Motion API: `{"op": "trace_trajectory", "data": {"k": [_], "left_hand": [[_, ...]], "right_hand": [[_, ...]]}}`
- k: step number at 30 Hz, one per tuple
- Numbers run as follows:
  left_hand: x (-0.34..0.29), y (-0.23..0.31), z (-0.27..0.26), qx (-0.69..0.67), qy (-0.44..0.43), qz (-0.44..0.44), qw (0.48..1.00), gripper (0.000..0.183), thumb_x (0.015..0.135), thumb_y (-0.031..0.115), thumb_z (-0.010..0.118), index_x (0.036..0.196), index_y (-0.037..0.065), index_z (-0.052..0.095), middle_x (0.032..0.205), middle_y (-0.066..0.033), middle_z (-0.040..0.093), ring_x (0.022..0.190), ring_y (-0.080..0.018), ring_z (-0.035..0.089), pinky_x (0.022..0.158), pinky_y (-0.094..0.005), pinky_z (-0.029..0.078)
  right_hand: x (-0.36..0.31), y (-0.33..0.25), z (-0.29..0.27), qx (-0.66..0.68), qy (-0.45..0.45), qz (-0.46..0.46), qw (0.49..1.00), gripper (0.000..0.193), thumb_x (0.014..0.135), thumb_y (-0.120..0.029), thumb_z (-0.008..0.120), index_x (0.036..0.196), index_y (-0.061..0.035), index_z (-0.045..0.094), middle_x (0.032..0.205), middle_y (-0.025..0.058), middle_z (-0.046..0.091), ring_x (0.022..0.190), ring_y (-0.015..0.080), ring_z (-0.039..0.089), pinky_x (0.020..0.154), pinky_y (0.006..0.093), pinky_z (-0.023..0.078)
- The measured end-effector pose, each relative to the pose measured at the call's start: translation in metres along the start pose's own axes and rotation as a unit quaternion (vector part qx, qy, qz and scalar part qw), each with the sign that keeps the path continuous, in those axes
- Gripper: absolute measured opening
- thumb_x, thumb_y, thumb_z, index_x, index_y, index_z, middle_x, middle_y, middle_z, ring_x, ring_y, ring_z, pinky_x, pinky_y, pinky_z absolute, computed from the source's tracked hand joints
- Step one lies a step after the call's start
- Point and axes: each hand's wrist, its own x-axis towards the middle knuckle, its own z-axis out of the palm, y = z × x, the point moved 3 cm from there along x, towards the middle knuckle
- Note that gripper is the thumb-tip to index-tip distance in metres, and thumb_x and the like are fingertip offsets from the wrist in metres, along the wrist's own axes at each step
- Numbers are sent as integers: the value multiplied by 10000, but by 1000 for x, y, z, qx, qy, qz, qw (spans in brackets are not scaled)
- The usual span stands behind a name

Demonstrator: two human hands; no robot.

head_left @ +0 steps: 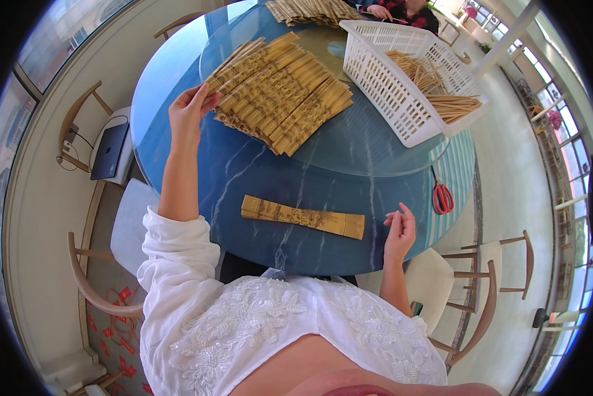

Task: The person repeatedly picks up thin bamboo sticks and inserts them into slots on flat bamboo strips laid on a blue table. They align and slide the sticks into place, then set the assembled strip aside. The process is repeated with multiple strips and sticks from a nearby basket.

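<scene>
A broad fanned pile of gold paper chopstick sleeves point(270, 92) with dark print lies at the far middle of the round blue table. My left hand point(194, 105) reaches out to its left edge, thumb and fingers pinched on sleeves there. A smaller stack of the same sleeves point(303, 216) lies crosswise in front of me, slightly spread at its left end. To the right of that stack, my right hand point(399, 232) hovers by the table's edge, fingers loosely bent and apart, holding nothing.
A white plastic basket point(402, 99) with loose wooden chopsticks point(452, 107) stands at the far right on the glass turntable. Red-handled scissors point(442, 198) lie near the right edge. Beyond are more sleeves point(313, 10) and another person's hand point(380, 11). Chairs point(485, 303) surround the table.
</scene>
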Motion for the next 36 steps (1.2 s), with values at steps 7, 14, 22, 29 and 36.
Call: {"op": "trace_trajectory", "data": {"k": [7, 14, 22, 29, 36], "left_hand": [[-5, -3, 0, 112, 17, 36, 993, 249, 883, 184, 722, 971, -44, 674, 804, -68, 683, 665, -118, 627, 579, -222, 479], [-18, -3, 7, 185, 44, 94, 977, 236, 881, 185, 730, 984, -20, 672, 796, -17, 661, 620, -39, 519, 534, -198, 388], [-25, -5, 10, 251, 45, 204, 945, 224, 885, 183, 728, 1012, 9, 665, 756, 9, 616, 636, -33, 505, 541, -195, 378], [-86, 9, 49, 333, -159, 515, 774, 238, 755, 82, 786, 966, 55, 677, 737, -50, 581, 636, -212, 549, 559, -307, 430], [-162, -40, 90, 281, -626, 312, 657, 517, 689, 329, 825, 1134, 112, 676, 1034, -69, 633, 942, -256, 595, 846, -375, 493]], "right_hand": [[1, 3, 2, 2, -9, -6, 1000, 217, 970, -17, 522, 1168, 14, 606, 818, 50, 646, 679, 55, 561, 637, 191, 468], [0, 4, 3, 1, -12, 6, 1000, 215, 968, -4, 518, 1161, 19, 610, 829, 56, 640, 682, 63, 565, 637, 195, 468], [1, 0, 3, -15, -16, -28, 999, 219, 955, -1, 533, 1162, 11, 607, 836, 60, 646, 694, 79, 579, 649, 199, 470], [90, -99, 9, -158, -54, -292, 942, 250, 854, 76, 615, 1095, 14, 640, 897, 99, 666, 789, 176, 641, 719, 272, 507], [291, -124, 62, -330, -121, -349, 869, 257, 869, -133, 646, 1120, -78, 659, 1052, 102, 682, 1001, 298, 620, 890, 385, 476]]}}
